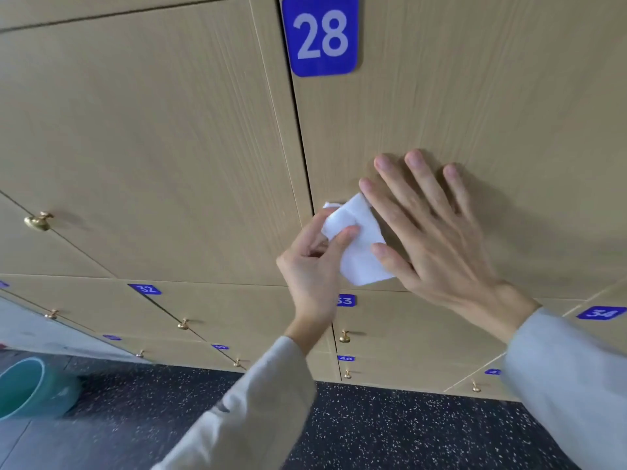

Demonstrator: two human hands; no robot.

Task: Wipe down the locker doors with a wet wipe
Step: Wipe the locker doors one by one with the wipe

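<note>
Wet wipe (pixel 359 245) is pinched by the left hand (pixel 314 262) and touched by the flat, spread right hand (pixel 431 228). If released early, it could be dropped from locker door 28 (pixel 475 96).

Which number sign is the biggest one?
The blue 28 sign, at the top of the door the right hand presses. Signs 32 and 34 look far smaller.
</note>
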